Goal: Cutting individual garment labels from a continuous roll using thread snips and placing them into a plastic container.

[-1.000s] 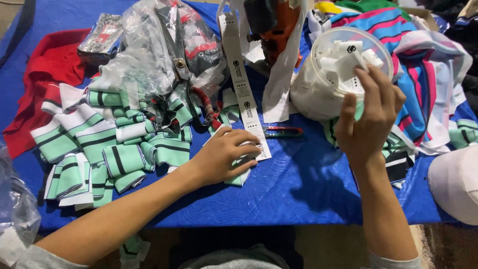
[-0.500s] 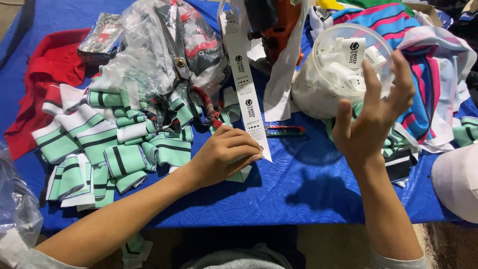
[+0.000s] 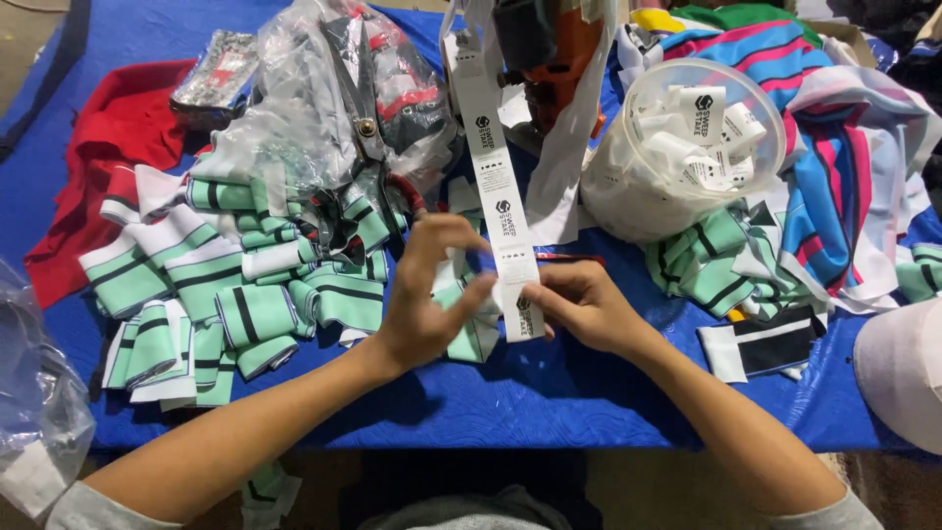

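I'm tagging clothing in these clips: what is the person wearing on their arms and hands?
Both forearms are bare, and the left hand and right hand wear no gloves, rings or watch that I can see. Light grey sleeves show only at the bottom corners of the view, pushed up near the elbows.
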